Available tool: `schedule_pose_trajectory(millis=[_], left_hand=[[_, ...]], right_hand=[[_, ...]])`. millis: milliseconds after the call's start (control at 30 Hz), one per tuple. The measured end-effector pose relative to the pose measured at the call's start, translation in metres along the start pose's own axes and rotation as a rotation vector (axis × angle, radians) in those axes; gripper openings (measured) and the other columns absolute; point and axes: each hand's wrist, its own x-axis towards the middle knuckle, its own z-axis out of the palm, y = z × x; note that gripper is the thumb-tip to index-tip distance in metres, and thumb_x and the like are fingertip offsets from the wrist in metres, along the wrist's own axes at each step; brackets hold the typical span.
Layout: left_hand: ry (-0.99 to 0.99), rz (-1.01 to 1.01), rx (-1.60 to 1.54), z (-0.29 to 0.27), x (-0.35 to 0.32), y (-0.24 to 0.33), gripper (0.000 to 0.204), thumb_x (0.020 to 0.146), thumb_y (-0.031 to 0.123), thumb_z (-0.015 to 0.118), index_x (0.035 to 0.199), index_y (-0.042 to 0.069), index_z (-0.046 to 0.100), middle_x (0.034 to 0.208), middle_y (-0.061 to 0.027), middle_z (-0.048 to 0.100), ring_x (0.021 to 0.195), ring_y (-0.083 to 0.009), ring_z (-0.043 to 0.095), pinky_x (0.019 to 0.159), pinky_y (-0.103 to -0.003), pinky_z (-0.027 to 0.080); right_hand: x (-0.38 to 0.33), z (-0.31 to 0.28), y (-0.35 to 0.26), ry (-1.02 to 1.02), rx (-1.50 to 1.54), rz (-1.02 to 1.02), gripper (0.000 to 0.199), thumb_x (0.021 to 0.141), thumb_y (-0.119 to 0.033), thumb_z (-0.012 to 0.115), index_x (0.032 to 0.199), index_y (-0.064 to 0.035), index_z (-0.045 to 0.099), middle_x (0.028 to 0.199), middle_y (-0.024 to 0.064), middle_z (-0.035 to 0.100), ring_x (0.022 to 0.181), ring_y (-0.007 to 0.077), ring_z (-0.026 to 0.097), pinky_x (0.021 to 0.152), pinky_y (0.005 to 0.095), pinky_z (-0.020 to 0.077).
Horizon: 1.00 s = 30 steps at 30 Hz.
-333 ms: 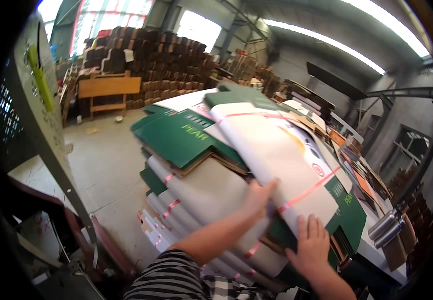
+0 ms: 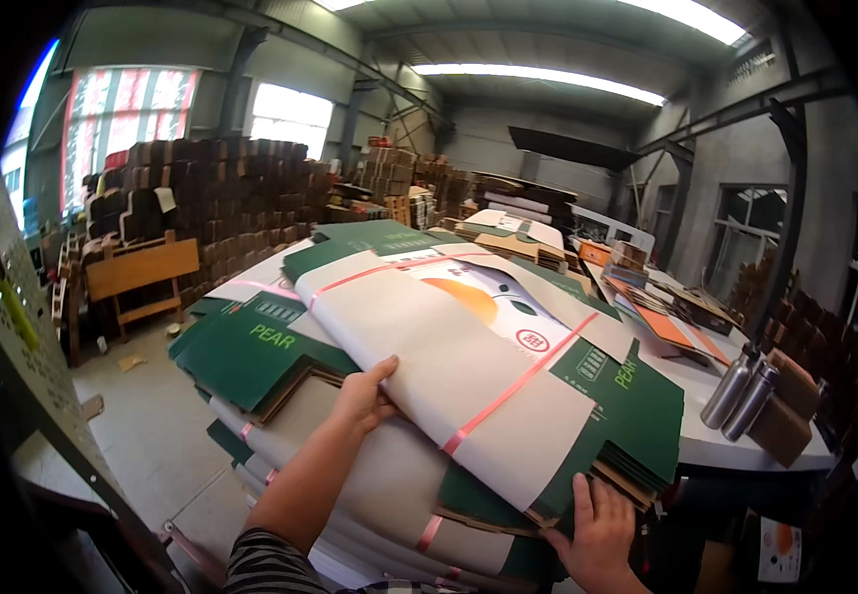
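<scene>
A bundle of flattened green cardboard boxes [image 2: 637, 411], wrapped in pale paper [image 2: 419, 346] and tied with pink straps [image 2: 518, 386], lies on top of a stack of similar bundles [image 2: 389, 475]. At its near left edge my left hand [image 2: 361, 398] grips the wrap, thumb on top and the other fingers tucked partly out of sight below. My right hand [image 2: 597, 530] rests on the near right corner, fingers stretched out over the cardboard edges, thumb apart. Another green bundle [image 2: 251, 346] sticks out underneath on the left.
Two metal bottles [image 2: 738, 391] stand beside brown cardboard [image 2: 785, 426] on a white table [image 2: 696, 450] at the right. A perforated metal panel [image 2: 23, 327] rises at the left. Dark stacked pieces [image 2: 231, 188] and a wooden stand [image 2: 142, 272] fill the far left.
The view has turned right and levelled, so the surroundings sit further left. My right hand has gone from the pale wrap to the green corner. My left hand remains at the bundle's left edge.
</scene>
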Motion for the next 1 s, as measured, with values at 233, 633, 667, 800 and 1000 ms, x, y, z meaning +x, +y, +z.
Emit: schedule_pose_trajectory(millis=[233,633,667,800,1000], left_hand=[[-0.091,0.027,-0.026,0.014,-0.010,0.029,0.042,0.071,0.016,0.051,0.104,-0.003,0.034,0.097,-0.0147,0.045,0.086,-0.0241,0.047,0.072,-0.039,0.040],[0.011,0.056,-0.256,-0.023,0.096,0.074,0.041,0.071,0.016,0.050,0.104,-0.004,0.034,0.097,-0.0195,0.046,0.085,-0.0299,0.049,0.073,-0.040,0.041],[0.027,0.063,-0.247,-0.021,0.098,0.077,0.040,0.071,0.014,0.050,0.104,-0.004,0.035,0.096,-0.0197,0.046,0.083,-0.0299,0.049,0.071,-0.040,0.043],[0.033,0.095,-0.197,-0.026,0.110,0.074,0.041,0.069,0.002,0.050,0.104,-0.010,0.032,0.095,-0.0211,0.045,0.082,-0.0315,0.049,0.071,-0.039,0.044],[0.111,0.212,-0.265,0.000,0.117,0.048,0.035,0.065,0.000,0.054,0.095,-0.012,0.039,0.089,-0.0197,0.047,0.075,-0.0287,0.051,0.063,-0.036,0.046]], right_hand=[[-0.002,0.006,-0.003,0.116,0.097,0.116,0.088,0.049,-0.031,0.069,0.112,0.0054,0.021,0.105,0.0227,0.036,0.094,0.0343,0.040,0.079,0.0416,0.0307],[0.022,0.025,-0.021,0.297,0.059,0.162,0.053,0.052,-0.016,0.064,0.099,-0.0010,0.045,0.100,0.0233,0.041,0.071,0.0293,0.053,0.056,0.0302,0.0450],[0.023,0.024,-0.021,0.304,0.036,0.133,0.051,0.052,-0.015,0.063,0.098,-0.0009,0.046,0.099,0.0237,0.041,0.067,0.0290,0.054,0.053,0.0296,0.0455],[0.028,0.025,-0.004,0.346,-0.031,0.016,0.050,0.053,-0.012,0.060,0.100,-0.0017,0.045,0.097,0.0240,0.042,0.069,0.0295,0.053,0.053,0.0312,0.0453],[0.054,0.009,0.063,0.390,-0.072,0.049,0.048,0.055,-0.002,0.054,0.102,-0.0049,0.044,0.092,0.0174,0.048,0.072,0.0303,0.052,0.058,0.0328,0.0440]])
